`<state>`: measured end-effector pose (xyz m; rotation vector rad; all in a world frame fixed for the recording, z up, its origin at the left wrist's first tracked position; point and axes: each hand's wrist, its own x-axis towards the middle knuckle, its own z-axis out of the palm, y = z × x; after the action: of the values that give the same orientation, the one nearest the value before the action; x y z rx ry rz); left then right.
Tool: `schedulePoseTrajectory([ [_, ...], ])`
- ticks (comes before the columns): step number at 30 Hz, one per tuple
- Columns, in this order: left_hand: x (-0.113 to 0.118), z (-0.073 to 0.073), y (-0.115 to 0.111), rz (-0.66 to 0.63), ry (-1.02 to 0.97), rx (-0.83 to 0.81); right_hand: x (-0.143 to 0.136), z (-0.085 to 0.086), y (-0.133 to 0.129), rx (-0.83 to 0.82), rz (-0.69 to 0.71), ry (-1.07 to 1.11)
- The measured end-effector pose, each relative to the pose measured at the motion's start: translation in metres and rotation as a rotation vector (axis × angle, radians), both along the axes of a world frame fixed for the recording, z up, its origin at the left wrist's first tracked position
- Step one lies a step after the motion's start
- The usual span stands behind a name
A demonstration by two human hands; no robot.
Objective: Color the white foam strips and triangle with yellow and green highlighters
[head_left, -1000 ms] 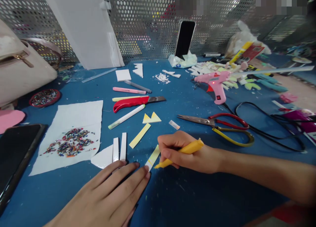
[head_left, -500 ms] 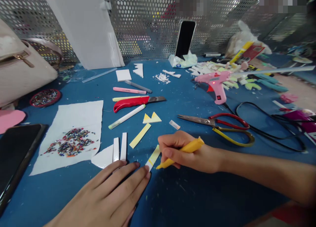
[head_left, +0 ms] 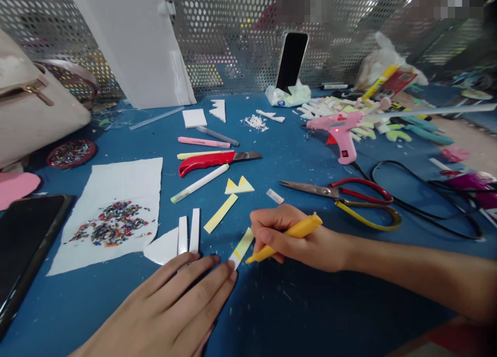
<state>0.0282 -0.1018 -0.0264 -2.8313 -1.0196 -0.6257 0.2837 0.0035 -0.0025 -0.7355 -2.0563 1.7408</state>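
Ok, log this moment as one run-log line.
left hand: on part-yellow strip | right hand: grips yellow marker, tip beside strip | blue table: scissors, pink glue gun

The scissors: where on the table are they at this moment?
In the head view, the scissors lie right of centre on the table, between the right hand and the glue gun.

The left hand [head_left: 166, 305] rested flat, touching the near end of a partly yellow strip [head_left: 243, 244] on the blue table [head_left: 330, 305]. The right hand [head_left: 306, 249] gripped a yellow marker [head_left: 305, 227], its tip just right of the strip. Farther off lay a red-handled knife [head_left: 205, 162], with scissors [head_left: 330, 191] and a pink glue gun [head_left: 336, 123] to the right.
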Motion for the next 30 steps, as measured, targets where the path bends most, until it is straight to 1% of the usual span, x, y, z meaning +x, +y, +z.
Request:
schedulePoseTrajectory([
  [2,0.0002,0.0006,0.0003,-0.001,-0.002,0.004,0.0002,0.0002,-0.0001,0.001,-0.024,0.011],
  [6,0.0003,0.0029,0.0006,-0.008,0.015,-0.018,0.0002,0.0004,-0.0001,-0.016,-0.004,0.008],
  [9,-0.0001,0.0036,-0.0002,-0.004,0.024,-0.016,0.0002,0.0005,-0.0004,-0.019,-0.029,0.025],
  [12,0.0,0.0033,-0.0002,0.003,0.023,-0.009,0.0006,0.0002,-0.0008,-0.008,0.006,0.004],
  [16,0.0008,0.0036,0.001,0.002,0.01,0.004,0.0009,-0.0008,-0.0003,-0.029,-0.024,0.022],
  [19,0.0004,0.0033,0.0007,0.002,0.01,0.0,0.0005,-0.0004,0.0003,-0.027,0.002,0.011],
  [22,-0.0008,0.0019,-0.0006,0.001,0.014,-0.006,-0.0003,0.0006,0.0005,-0.051,-0.024,0.026],
  [26,-0.0011,0.0008,-0.0014,0.0,0.015,-0.005,-0.0008,0.0007,0.001,-0.029,0.001,0.011],
  [30,-0.0001,0.0018,-0.0004,0.005,0.014,-0.002,0.0003,-0.0002,0.0009,-0.042,-0.015,0.019],
])
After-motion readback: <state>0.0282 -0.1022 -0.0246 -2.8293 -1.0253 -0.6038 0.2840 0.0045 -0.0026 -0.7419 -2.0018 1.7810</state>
